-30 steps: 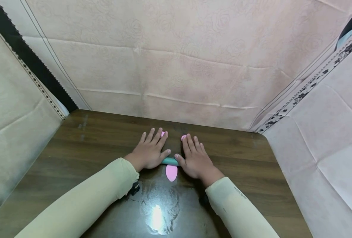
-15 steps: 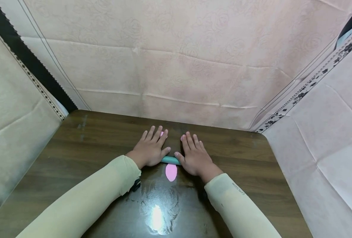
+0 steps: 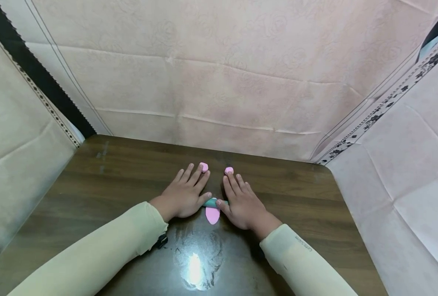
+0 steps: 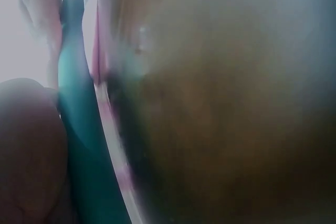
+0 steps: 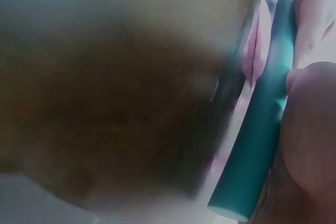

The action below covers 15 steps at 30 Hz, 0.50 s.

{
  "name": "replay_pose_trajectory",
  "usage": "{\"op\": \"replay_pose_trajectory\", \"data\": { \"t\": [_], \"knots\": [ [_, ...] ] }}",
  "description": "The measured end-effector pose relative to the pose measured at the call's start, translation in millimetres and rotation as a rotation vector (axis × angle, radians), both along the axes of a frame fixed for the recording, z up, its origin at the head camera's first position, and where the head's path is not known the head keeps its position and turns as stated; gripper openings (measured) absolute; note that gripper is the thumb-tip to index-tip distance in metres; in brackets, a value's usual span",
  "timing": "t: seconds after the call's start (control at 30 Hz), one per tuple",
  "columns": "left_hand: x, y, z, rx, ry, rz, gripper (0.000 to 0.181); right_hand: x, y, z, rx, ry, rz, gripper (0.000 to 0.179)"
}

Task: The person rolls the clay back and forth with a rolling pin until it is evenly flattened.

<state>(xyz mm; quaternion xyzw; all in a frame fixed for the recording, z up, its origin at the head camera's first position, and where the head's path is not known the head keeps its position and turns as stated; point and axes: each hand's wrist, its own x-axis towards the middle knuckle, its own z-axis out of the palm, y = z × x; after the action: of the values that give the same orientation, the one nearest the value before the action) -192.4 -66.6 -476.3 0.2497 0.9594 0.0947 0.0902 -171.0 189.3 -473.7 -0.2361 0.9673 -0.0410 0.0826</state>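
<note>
A teal rolling pin lies crosswise on the table beneath both hands, over a flattened oval of pink modelling clay. My left hand lies palm down on the pin's left part, fingers straight and spread. On its right part rests my right hand, also flat, its thumb close to the left one. Between the thumbs the pin's middle shows; its ends are covered in the head view. In the right wrist view, one end of the teal pin sticks out by the palm, with the pink clay beside it.
Two small pink lumps sit just beyond the fingertips. The brown wooden table has a shiny, smeared patch nearer the person. Pale patterned cloth hangs behind and at both sides.
Both hands have slid slightly toward the person, and the rolling pin has rolled back with them. The two pink lumps now show more beyond the fingertips.
</note>
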Motion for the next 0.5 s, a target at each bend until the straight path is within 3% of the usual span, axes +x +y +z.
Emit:
{"op": "replay_pose_trajectory", "data": {
  "t": [0.27,0.5],
  "knots": [
    [27.5,-6.8,2.0,-0.001,0.025,-0.053,0.082,27.0,0,4.6,0.025,0.008,0.077,0.091],
    [53.2,-9.4,-0.2,0.006,-0.030,-0.074,0.082,52.6,0,6.0,0.025,-0.022,0.102,0.091]
  ]
}}
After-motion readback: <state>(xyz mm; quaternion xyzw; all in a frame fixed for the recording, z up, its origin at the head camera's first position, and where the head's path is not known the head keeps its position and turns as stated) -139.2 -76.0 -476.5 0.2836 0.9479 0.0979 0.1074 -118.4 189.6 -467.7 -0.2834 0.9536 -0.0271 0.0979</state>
